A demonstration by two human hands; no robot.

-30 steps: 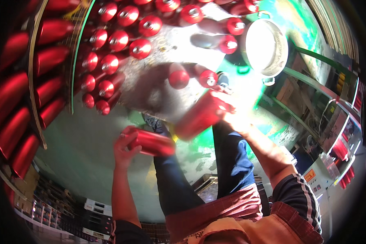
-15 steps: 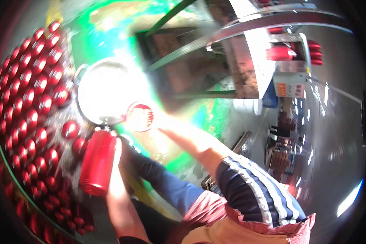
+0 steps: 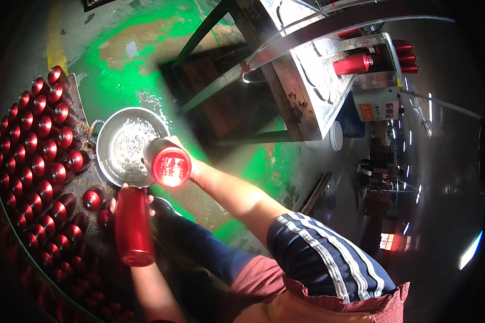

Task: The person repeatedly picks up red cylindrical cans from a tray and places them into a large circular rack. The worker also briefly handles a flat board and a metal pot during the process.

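A red metal cylinder (image 3: 134, 229) is gripped by my left hand (image 3: 150, 204), whose fingertips show around its far end; the neck is hidden. Its rounded base points toward me. My right hand (image 3: 193, 168) is closed around a second red cylinder (image 3: 171, 166), which it holds at the right rim of a round metal basin (image 3: 103, 166). That cylinder's base faces me, and its far end leans over the basin. Bright, rippled liquid or reflection fills the basin.
Many red cylinders with silver necks (image 3: 44, 125) stand upright in rows on a board at the left. Two more cylinders (image 3: 92, 199) stand near my left hand. A metal worktable (image 3: 302, 97) rises at the upper right, with a white bucket (image 3: 335, 136) beside it.
The strong glare over the basin has faded. The left-hand cylinder has shifted slightly and its neck no longer shows. The right-hand cylinder has shifted left and slightly nearer; both stay held.
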